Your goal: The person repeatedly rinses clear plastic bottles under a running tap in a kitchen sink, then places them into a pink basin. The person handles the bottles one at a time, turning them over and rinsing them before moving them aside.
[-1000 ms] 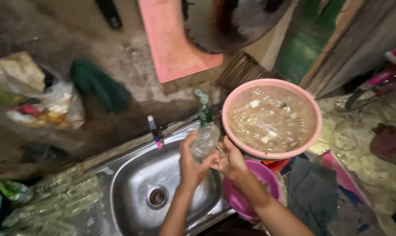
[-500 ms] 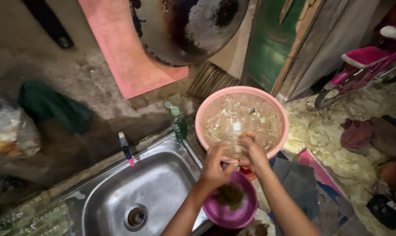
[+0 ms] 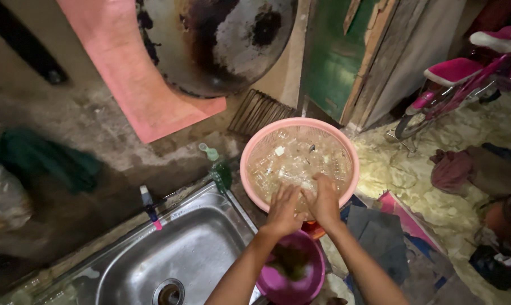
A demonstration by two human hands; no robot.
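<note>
You have two hands in view, your left hand (image 3: 282, 210) and your right hand (image 3: 324, 199). There is one pink basin (image 3: 250, 152), one purple bowl (image 3: 309, 277), one steel sink (image 3: 199, 248), one green soap bottle (image 3: 219, 168), one toothbrush (image 3: 150, 208), one blackened wok (image 3: 221, 39), one pink cutting board (image 3: 125, 73) and one pink bicycle (image 3: 464, 73).

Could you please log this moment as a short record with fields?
Left hand: reaching into the round pink plastic basin, on clear glassware
Right hand: beside it, in the same basin
Basin contents: clear glass items, details blurred
Below the hands: magenta plastic bowl holding something green
Left of basin: green bottle, stainless steel sink
Wall: blackened round metal pan
</note>
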